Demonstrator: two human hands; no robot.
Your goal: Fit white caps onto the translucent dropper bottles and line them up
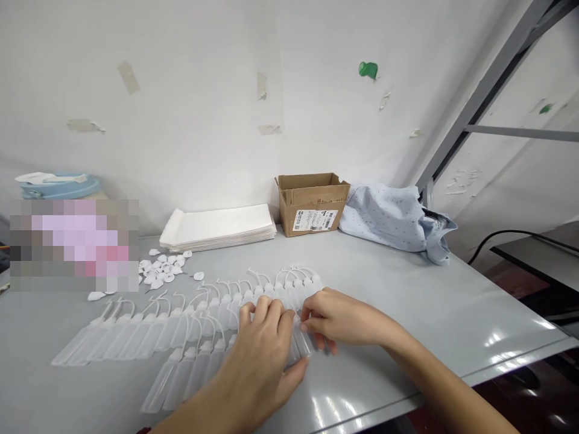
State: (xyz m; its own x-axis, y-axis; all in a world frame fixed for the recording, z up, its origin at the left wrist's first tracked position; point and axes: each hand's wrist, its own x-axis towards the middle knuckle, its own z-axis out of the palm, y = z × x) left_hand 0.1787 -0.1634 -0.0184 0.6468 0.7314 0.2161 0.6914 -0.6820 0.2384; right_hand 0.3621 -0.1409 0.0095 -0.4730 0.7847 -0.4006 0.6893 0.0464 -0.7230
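Several translucent, flat plastic tubes with white caps and thin cord loops lie side by side in slanting rows on the grey table. My left hand is over the right end of the nearer row, its fingers bent down and its thumb against the end of a clear tube. At that tube's upper end is my right hand, its thumb and index finger closed together and the other fingers curled beneath. The exact contact under both hands is partly hidden.
Small white petal-shaped pieces lie in a pile at the left. Along the wall stand a stack of white envelopes, an open cardboard box and a bundled light-blue cloth. A blurred-out patch covers the far left, below a blue container.
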